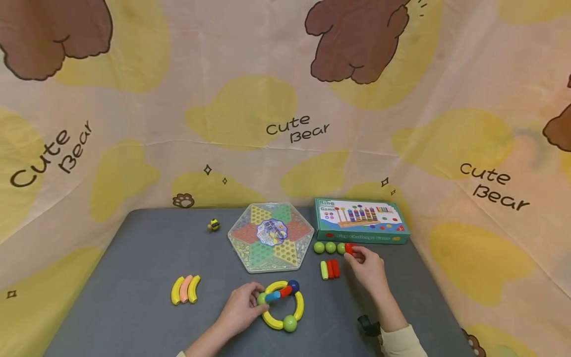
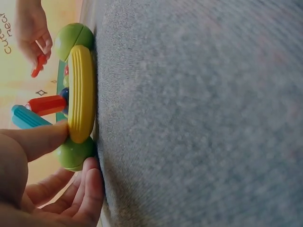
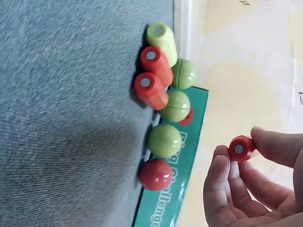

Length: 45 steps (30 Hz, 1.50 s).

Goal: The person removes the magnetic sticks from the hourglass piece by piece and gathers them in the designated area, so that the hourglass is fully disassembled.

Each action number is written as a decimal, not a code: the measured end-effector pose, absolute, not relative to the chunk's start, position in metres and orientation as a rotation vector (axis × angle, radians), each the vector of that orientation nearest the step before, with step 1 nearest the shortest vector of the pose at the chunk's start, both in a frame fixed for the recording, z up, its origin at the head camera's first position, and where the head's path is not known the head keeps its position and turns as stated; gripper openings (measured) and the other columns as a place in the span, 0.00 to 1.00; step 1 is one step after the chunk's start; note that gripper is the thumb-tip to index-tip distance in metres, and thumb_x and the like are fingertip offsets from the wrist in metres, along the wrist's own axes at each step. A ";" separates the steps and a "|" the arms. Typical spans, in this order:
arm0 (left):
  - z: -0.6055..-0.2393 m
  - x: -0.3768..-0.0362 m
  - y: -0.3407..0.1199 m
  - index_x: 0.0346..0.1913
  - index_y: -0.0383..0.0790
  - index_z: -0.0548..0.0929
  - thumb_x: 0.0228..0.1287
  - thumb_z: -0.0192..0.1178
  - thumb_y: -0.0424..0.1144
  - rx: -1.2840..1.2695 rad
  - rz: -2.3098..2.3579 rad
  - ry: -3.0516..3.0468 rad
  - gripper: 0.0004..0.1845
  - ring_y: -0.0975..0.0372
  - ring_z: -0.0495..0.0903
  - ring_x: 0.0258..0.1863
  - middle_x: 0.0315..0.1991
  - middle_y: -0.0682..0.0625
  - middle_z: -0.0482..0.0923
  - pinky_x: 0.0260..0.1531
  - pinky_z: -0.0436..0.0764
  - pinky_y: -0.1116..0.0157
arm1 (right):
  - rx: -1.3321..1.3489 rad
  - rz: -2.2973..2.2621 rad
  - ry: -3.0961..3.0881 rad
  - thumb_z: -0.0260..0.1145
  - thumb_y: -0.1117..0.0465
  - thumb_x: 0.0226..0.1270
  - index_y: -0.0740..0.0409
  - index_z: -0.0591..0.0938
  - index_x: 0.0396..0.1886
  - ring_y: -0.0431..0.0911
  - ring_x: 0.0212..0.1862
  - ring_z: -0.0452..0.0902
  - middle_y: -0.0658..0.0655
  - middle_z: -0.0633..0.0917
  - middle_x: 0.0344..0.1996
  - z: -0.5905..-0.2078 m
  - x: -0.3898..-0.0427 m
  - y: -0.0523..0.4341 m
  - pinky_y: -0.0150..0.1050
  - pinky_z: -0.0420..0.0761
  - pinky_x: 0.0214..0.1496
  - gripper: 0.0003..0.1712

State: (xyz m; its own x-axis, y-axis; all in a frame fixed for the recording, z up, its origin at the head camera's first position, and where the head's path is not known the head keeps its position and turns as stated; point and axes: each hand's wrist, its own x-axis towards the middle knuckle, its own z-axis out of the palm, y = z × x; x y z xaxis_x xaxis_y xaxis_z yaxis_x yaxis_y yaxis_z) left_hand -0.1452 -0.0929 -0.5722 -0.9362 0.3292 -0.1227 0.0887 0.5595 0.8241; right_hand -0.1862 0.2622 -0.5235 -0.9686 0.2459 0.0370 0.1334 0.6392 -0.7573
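On the table lies a ring of yellow curved sticks joined by a blue ball and green balls. A light-blue stick and a red stick slant up over it. My left hand grips the ring's left green ball, the thumb touching a yellow curved stick. Away from the ring, my right hand pinches a short red stick with a grey disc on its end. Past it stand a row of green balls and a red ball.
Beside the row lie a light-green stick and two red sticks. Behind are a green game box and a hexagonal board. Yellow and pink curved sticks lie left; a small bee figure stands farther back.
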 end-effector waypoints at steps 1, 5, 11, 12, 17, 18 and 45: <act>-0.572 -0.145 -0.093 0.50 0.37 0.83 0.59 0.73 0.38 0.343 1.325 2.537 0.18 0.67 0.75 0.29 0.35 0.52 0.78 0.27 0.76 0.69 | -0.319 1.237 -2.719 0.71 0.55 0.68 0.66 0.82 0.57 0.53 0.45 0.82 0.64 0.87 0.46 -0.524 -0.186 0.263 0.49 0.85 0.50 0.24; -0.574 -0.145 -0.092 0.51 0.38 0.83 0.59 0.74 0.39 0.310 1.342 2.556 0.19 0.66 0.75 0.31 0.39 0.51 0.78 0.30 0.77 0.70 | -0.343 1.221 -2.729 0.71 0.56 0.67 0.67 0.83 0.55 0.53 0.42 0.81 0.64 0.87 0.43 -0.530 -0.187 0.266 0.48 0.85 0.48 0.23; -0.573 -0.143 -0.091 0.53 0.37 0.82 0.52 0.78 0.42 0.308 1.311 2.560 0.26 0.63 0.74 0.33 0.39 0.51 0.76 0.31 0.75 0.69 | -0.416 1.221 -2.801 0.72 0.55 0.66 0.67 0.85 0.50 0.48 0.35 0.81 0.60 0.88 0.37 -0.543 -0.191 0.270 0.39 0.84 0.37 0.21; -0.573 -0.143 -0.091 0.54 0.37 0.82 0.52 0.78 0.41 0.313 1.306 2.560 0.27 0.63 0.74 0.33 0.39 0.51 0.75 0.31 0.75 0.69 | -0.429 1.229 -2.814 0.73 0.55 0.65 0.67 0.85 0.49 0.47 0.34 0.81 0.59 0.88 0.35 -0.546 -0.192 0.270 0.38 0.83 0.35 0.20; -0.574 -0.143 -0.090 0.57 0.37 0.80 0.56 0.75 0.38 0.343 1.274 2.563 0.26 0.63 0.73 0.35 0.41 0.51 0.75 0.32 0.75 0.68 | -0.462 1.233 -2.881 0.74 0.55 0.63 0.67 0.86 0.44 0.44 0.27 0.79 0.55 0.86 0.26 -0.556 -0.195 0.270 0.36 0.79 0.29 0.19; -0.574 -0.144 -0.090 0.58 0.37 0.80 0.56 0.75 0.38 0.345 1.272 2.562 0.26 0.63 0.73 0.35 0.41 0.51 0.75 0.32 0.75 0.68 | -0.463 1.226 -2.896 0.74 0.55 0.63 0.67 0.86 0.43 0.44 0.26 0.79 0.54 0.86 0.24 -0.558 -0.195 0.270 0.35 0.78 0.29 0.19; -0.572 -0.145 -0.086 0.63 0.33 0.76 0.52 0.78 0.41 0.308 1.265 2.543 0.37 0.62 0.72 0.35 0.42 0.49 0.72 0.32 0.74 0.69 | -0.284 1.083 -2.831 0.69 0.54 0.68 0.62 0.87 0.43 0.46 0.32 0.78 0.55 0.87 0.32 -0.541 -0.189 0.255 0.38 0.80 0.35 0.15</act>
State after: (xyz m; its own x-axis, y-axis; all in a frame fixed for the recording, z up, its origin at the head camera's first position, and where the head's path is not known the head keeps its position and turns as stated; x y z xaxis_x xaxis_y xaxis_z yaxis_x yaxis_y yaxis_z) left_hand -0.1451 -0.0855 -0.5723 -0.9370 0.3124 -0.1565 0.0638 0.5933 0.8025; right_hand -0.1887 0.2554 -0.5411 -0.9779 0.2076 0.0240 0.1386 0.7304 -0.6688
